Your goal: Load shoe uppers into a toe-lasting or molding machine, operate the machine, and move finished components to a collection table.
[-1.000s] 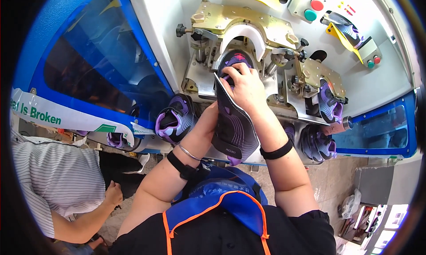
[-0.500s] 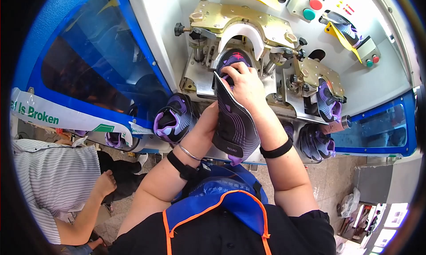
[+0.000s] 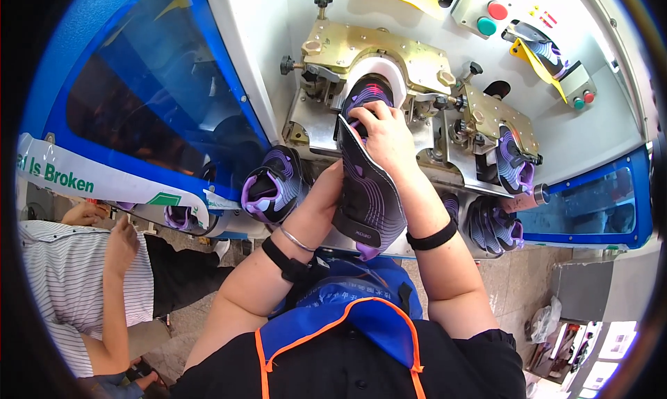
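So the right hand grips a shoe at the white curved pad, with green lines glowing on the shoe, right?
Not quite: the head view shows the glowing lines red, not green. The right hand does grip a shoe at the white curved pad.

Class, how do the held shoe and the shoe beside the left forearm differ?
The held shoe is gripped by the right hand; the other shoe is unheld. The held shoe turns its striped flank up; the other shoe shows its purple-lined opening. Both are mainly dark with purple.
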`<state>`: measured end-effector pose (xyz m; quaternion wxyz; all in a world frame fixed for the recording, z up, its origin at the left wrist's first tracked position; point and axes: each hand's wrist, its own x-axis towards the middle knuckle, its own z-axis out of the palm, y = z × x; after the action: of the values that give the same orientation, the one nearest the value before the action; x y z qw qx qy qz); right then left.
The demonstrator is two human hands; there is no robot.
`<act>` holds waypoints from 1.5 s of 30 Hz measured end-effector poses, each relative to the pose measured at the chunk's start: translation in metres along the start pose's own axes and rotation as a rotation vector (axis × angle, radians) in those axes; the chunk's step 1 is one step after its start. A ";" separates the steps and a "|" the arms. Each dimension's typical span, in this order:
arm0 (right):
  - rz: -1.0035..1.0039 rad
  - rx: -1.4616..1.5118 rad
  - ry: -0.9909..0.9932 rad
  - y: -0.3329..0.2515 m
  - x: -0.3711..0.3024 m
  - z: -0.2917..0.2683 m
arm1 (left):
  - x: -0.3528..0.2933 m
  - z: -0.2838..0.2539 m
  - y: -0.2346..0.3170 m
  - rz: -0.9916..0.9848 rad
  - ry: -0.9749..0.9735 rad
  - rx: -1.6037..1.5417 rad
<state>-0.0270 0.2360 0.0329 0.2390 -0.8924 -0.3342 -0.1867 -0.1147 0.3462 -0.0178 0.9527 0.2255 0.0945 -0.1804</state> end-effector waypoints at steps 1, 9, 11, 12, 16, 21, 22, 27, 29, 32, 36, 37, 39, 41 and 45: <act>0.000 -0.002 0.002 0.000 0.000 0.000 | -0.001 0.002 0.000 0.000 -0.002 0.001; -0.012 0.015 0.003 0.002 -0.006 0.002 | 0.002 -0.007 -0.004 0.016 0.024 0.026; -0.015 -0.001 -0.004 0.005 -0.008 0.003 | 0.002 -0.005 -0.006 0.028 0.021 0.028; -0.015 -0.001 -0.003 0.006 -0.009 0.003 | 0.003 -0.004 -0.007 0.041 0.019 0.029; 0.008 -0.015 -0.032 0.003 -0.012 -0.001 | 0.008 -0.013 -0.011 0.071 0.052 0.064; 0.000 -0.064 -0.043 0.001 -0.018 0.001 | 0.015 -0.042 -0.017 0.089 0.025 0.151; -0.002 -0.081 -0.034 0.001 -0.020 0.002 | 0.017 -0.043 -0.020 0.091 0.025 0.153; -0.005 -0.072 -0.073 0.004 -0.026 0.003 | 0.021 -0.046 -0.030 0.179 0.140 0.282; -0.055 -0.080 -0.052 0.012 -0.030 -0.002 | 0.019 -0.032 -0.032 0.192 0.152 0.282; -0.015 0.410 0.124 0.022 -0.040 -0.023 | 0.000 -0.021 -0.031 0.180 0.133 0.208; -0.448 0.383 0.381 0.026 -0.128 -0.057 | -0.031 0.002 -0.021 0.186 0.311 0.017; -0.651 0.245 0.244 0.013 -0.142 -0.070 | -0.033 0.007 -0.015 0.221 0.302 -0.004; -0.838 -0.016 -0.022 -0.013 -0.147 -0.092 | -0.035 0.020 -0.006 0.264 0.312 -0.049; -0.774 -0.178 -0.087 -0.019 -0.144 -0.088 | -0.029 0.023 -0.007 0.279 0.302 -0.074; -0.814 -0.064 0.020 -0.013 -0.108 -0.114 | -0.029 0.022 -0.005 0.325 0.227 -0.069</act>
<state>-0.1322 0.1270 0.0768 0.1208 -0.6923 -0.6519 -0.2849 -0.1414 0.3409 0.0074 0.9596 0.2240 0.1699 0.0055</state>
